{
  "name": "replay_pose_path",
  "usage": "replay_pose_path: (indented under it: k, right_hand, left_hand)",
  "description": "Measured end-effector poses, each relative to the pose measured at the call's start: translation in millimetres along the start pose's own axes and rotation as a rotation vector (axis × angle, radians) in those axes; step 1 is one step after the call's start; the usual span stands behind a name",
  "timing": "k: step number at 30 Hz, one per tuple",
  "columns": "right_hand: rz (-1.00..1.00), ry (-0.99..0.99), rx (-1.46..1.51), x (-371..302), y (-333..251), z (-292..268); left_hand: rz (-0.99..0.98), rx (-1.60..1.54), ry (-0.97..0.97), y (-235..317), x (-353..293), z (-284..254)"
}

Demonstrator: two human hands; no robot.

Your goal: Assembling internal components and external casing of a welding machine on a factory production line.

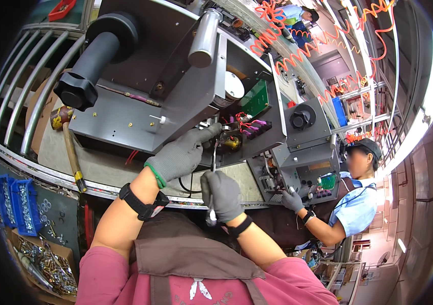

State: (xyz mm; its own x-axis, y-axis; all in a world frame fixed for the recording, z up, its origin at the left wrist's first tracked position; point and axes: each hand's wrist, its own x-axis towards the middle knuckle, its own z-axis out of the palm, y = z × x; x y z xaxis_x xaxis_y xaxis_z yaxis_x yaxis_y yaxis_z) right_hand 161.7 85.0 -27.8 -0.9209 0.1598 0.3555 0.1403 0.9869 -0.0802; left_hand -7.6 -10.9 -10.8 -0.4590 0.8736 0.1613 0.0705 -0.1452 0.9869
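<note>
My left hand [180, 153], in a grey glove with a green cuff, reaches into the open side of a dark grey metal machine housing [188, 101]. Its fingers are pressed together at a small metal part, and what they hold there is hidden. My right hand [221, 194], also gloved, is closed around a silver wrench [215, 158]. One end of the wrench points up into the housing beside a brass-coloured round part [233, 142]; its other end shows below my fist. Purple-sleeved connectors [255, 128] with red wires and a green circuit board [255, 99] sit just right of my fingertips.
A hammer [71, 147] lies left of the housing. Blue bins [25, 206] and a cardboard box [64, 256] of small hardware stand at lower left. On the right, a co-worker [356, 198] in gloves works at a similar machine [305, 152]. Orange coiled hoses [303, 53] hang above.
</note>
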Motion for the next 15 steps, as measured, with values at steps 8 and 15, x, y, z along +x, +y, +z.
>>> replay_pose_path:
  k: [8, 15]
  right_hand:
    - [-0.023, 0.024, 0.134, -11.8, 2.8, 31.7]
    - [0.036, -0.194, 0.311, -16.2, -15.9, -55.8]
  left_hand:
    - [-0.053, 0.054, -0.010, 5.7, -1.2, 0.5]
    - [0.077, -0.011, -0.023, -5.7, -0.4, 0.9]
